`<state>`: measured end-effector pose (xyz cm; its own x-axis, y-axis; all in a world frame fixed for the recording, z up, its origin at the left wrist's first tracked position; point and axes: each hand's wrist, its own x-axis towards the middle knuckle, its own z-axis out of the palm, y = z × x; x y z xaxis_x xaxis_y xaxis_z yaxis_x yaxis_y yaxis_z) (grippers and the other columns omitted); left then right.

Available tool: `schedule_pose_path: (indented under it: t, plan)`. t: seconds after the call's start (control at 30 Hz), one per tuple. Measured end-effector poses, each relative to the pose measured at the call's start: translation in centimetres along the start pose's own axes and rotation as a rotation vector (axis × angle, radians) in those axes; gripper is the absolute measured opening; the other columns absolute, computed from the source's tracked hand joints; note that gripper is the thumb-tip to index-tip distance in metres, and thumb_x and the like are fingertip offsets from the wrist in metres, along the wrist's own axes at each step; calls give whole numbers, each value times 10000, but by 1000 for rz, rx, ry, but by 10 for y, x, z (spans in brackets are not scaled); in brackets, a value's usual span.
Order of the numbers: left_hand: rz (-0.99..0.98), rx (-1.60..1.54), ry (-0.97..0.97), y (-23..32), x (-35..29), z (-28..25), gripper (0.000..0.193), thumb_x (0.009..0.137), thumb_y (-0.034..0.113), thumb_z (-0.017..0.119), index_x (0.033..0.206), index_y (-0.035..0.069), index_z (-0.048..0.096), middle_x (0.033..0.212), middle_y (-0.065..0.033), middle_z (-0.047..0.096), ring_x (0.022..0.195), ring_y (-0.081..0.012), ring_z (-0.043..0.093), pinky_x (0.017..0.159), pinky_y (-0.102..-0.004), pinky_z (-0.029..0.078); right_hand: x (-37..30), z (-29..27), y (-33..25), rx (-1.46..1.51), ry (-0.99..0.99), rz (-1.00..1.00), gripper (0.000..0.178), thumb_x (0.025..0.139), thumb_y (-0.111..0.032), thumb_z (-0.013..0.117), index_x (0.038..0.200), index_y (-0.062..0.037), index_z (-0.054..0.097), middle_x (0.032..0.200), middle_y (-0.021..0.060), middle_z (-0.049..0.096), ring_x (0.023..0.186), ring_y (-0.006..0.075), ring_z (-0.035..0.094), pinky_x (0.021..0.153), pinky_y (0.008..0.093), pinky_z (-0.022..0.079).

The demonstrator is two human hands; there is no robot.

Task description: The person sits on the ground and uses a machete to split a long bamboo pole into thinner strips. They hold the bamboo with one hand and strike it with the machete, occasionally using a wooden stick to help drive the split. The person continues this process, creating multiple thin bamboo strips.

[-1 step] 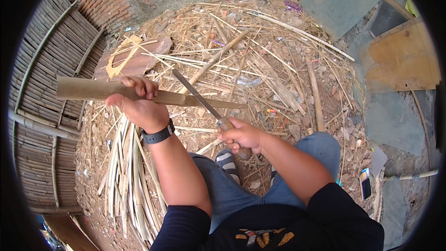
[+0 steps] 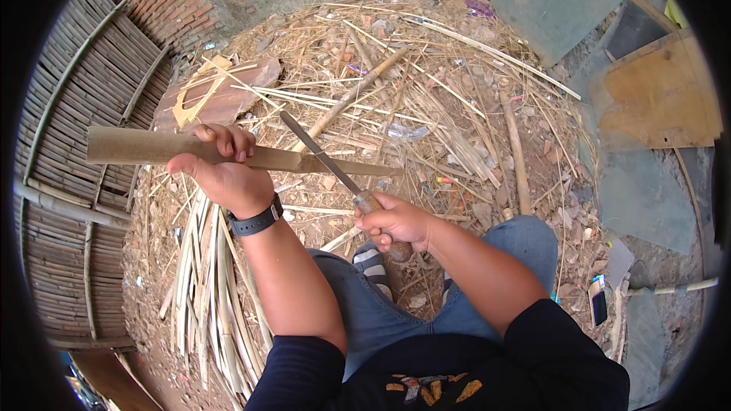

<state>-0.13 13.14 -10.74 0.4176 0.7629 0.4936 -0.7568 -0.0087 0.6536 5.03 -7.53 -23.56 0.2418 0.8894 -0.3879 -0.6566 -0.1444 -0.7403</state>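
A split length of bamboo point(image 2: 137, 145) lies level across my left hand point(image 2: 232, 175). From below, the palm supports it while the fingers curl over its top and the thumb points left. Its wider part is at the left; past a joint it narrows to a thin strip at the right. In my right hand point(image 2: 392, 222) is a long knife point(image 2: 316, 148), gripped by its round wooden handle. The blade slants up and left, passing in front of the bamboo near the joint; whether it touches cannot be made out.
Long bamboo strips point(image 2: 217, 297) lie heaped at the left of my legs. Beyond my hands, poles point(image 2: 358, 91), shavings and rubble cover the ground. A bamboo slat wall point(image 2: 68, 183) stands at the left, boards point(image 2: 647, 91) at the right. A phone point(image 2: 598, 304) lies by my right knee.
My left hand and the bamboo have shifted very slightly to the left. The knife and my right hand look almost unmoved.
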Motion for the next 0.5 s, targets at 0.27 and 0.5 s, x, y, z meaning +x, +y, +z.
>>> schedule_pose_path:
  t: [0.27,0.5]
  plan:
    - [4,-14,-27,1,2,-3,675,837,802,415,880,131,472,691,20,393,543,-99,365,536,-237,330,1,2,2,71,-26,1,252,881,-131,675,1044,-99,486,718,-36,484,495,28,430,474,234,411]
    - [14,21,-49,-6,-3,5,700,810,823,415,871,128,474,679,15,391,538,-102,352,522,-240,323,16,-21,10,67,168,16,235,885,-102,658,1044,-94,486,711,-38,482,500,32,433,485,241,414]
